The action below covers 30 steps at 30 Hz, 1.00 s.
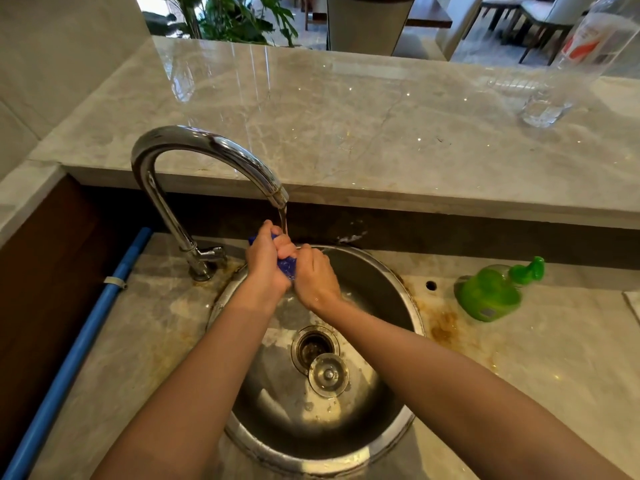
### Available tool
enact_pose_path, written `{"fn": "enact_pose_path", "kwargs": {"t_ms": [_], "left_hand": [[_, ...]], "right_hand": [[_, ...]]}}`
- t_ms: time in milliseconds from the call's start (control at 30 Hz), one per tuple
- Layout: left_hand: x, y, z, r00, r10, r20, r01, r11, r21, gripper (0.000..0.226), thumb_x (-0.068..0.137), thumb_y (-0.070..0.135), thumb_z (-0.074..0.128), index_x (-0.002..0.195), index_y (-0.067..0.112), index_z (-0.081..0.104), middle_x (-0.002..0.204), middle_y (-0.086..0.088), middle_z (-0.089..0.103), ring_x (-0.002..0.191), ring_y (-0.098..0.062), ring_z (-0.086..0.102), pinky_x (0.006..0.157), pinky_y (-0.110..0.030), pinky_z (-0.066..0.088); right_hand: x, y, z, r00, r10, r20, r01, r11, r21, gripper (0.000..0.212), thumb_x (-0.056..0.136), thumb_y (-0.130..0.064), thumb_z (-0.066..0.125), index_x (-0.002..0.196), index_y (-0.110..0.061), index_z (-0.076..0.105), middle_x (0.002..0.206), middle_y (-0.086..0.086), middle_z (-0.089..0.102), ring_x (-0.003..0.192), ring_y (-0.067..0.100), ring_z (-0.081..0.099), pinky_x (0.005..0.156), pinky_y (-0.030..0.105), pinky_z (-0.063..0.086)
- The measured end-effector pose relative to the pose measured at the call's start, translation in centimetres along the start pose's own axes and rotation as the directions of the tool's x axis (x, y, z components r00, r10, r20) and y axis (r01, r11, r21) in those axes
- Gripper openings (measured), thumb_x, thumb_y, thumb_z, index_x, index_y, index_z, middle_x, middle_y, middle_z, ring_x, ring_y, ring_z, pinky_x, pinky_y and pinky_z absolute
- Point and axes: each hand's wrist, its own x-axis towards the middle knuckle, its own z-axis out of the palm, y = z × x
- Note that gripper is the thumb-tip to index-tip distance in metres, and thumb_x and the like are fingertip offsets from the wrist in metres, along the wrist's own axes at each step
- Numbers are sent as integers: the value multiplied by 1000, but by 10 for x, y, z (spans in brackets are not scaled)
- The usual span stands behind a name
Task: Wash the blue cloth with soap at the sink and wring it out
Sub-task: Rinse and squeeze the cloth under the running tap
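**Blue cloth bunched between both hands under the running tap**

The blue cloth [287,266] is squeezed into a small, tight wad above the back part of the round steel sink [388,278]. Only two bits of it show: a dark, wet, crumpled patch between the two palms and a corner poking out behind the left thumb. It looks glossy with water and deep blue; the rest is hidden inside the fists.

The left hand [265,261] is closed around the upper part of the cloth, knuckles up. The right hand [315,278] is closed around the lower part, touching the left hand. Both grips are tight fists.

A thin stream of water falls from the curved chrome tap [194,147] onto the fingers of the left hand, right at the cloth.

In the sink bowl the drain [313,346] is open, and its round stopper [328,375] lies just beside it. A green soap bottle [491,292] with a pump top stands on the bench [540,358] to the right of the sink, well apart from the hands.
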Motion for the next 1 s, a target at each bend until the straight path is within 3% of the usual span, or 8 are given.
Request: {"fn": "enact_pose_path", "kwargs": {"t_ms": [133,233,367,500,633,733,867,1000], "left_hand": [[1,10,-5,979,-180,92,184,982,-43,41,95,32,45,57,20,38,33,7,33,25,-6,29,31,-14,24],[0,17,-6,985,-156,77,157,988,-8,41,90,46,46,64,16,46,44,2,44,37,-10,41,44,-18,35],[0,11,-10,998,-60,28,57,995,84,35,91,45,49,85,11,53,75,-7,54,70,-18,52,70,-31,44],[6,-12,-20,998,66,14,-67,967,245,15,93,24,55,100,11,56,90,-6,58,79,-17,59,71,-32,53],[1,-17,-31,982,135,134,-173,928,329,21,92,17,56,111,11,57,99,-5,63,91,-14,61,88,-34,51],[-5,-10,-37,966,101,237,-187,909,372,16,91,19,57,106,14,62,103,-3,68,96,-15,65,86,-31,51],[-13,-7,-44,959,33,281,-186,823,536,33,89,39,56,109,13,64,104,-4,70,98,-16,67,84,-30,51],[-19,-15,-50,962,-22,274,-132,837,531,49,83,48,57,120,16,59,115,-5,69,104,-17,66,95,-35,48]], "right_hand": [[6,4,-5,984,-157,78,168,974,-155,47,94,-37,14,80,-17,55,81,9,63,78,26,60,72,37,44],[12,10,-12,977,-152,147,187,946,-265,38,102,-36,16,87,-24,49,87,2,59,87,25,60,70,34,35],[5,17,-20,980,-181,81,174,981,88,30,95,-49,41,103,-24,57,103,1,60,92,12,57,75,30,45],[-4,19,-15,975,-156,159,120,969,218,22,85,-23,69,101,-12,59,97,4,62,82,10,54,73,22,46],[-5,19,-25,956,10,294,-147,882,447,17,88,-15,66,103,-9,62,90,-1,62,84,12,59,74,26,50],[-4,22,-31,894,88,440,-354,742,569,22,92,-24,61,111,-14,62,96,-2,65,92,13,61,81,33,49],[-5,21,-34,882,83,464,-394,669,630,15,92,-32,59,102,-23,65,96,-4,68,94,14,61,83,33,48],[-4,21,-33,886,118,448,-410,649,641,26,94,-35,56,112,-19,65,107,2,68,106,22,61,99,41,46]]}}
